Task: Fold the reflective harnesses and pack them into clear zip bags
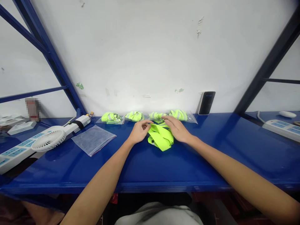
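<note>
Landmark: the folded neon-yellow vest at the middle of the blue bench.

Far left of the vest, a white power strip lay on the bench, with a small white desk fan resting on it. Just behind the fan was a white bar-shaped device with a black strap. Between the fan and the vest lay an empty clear zip bag, flat, well apart from the vest.

Left hand sat at the vest's left upper edge, fingers curled together, thumb and fingertips pinching toward the fabric; the actual grip was probably on the vest's edge, but it was too small to tell for sure. Right hand lay palm down on the vest's right upper part, fingers stretched out and close together, pressing flat, clamped on nothing.

Behind the vest, along the wall, stood a row of four bagged yellow vests, the two right ones partly hidden by the hands.

Right of the vest and back at the wall, a dark phone leaned upright. Far right, a second power strip and a white mouse behind it.
</note>
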A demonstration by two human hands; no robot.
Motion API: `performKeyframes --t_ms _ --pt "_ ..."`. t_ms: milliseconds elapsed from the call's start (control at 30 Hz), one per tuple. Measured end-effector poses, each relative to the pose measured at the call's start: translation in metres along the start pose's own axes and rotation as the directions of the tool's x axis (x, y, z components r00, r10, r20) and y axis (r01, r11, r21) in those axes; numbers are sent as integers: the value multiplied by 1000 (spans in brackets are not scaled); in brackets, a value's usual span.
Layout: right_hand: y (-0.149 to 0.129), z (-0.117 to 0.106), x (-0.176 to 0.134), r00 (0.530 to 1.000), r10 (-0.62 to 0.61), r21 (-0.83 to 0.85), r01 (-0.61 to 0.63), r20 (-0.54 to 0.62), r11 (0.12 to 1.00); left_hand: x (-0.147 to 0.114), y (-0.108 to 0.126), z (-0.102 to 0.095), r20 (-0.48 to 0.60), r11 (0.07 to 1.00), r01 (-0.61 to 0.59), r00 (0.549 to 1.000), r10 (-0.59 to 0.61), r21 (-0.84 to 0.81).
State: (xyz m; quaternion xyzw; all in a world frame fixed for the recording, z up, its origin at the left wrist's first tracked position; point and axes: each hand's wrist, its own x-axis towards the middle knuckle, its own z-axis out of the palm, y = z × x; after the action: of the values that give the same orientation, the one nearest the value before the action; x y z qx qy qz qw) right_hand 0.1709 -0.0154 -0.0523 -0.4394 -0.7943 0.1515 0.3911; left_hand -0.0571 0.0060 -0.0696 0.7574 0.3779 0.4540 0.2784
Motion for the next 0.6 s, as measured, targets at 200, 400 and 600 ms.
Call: performKeyframes --t_ms 200,400,600 --pt "2 -1 7 922 377 444 -377 93 813 4 10 -9 -384 992 -75 923 31 -101" --pt "-7 7 1 898 202 359 -351 391 865 -2 54 -5 -414 974 -184 883 222 131" --pt "-35 10 -18 931 -255 161 219 260 962 -76 126 -12 120 956 -293 950 289 19"
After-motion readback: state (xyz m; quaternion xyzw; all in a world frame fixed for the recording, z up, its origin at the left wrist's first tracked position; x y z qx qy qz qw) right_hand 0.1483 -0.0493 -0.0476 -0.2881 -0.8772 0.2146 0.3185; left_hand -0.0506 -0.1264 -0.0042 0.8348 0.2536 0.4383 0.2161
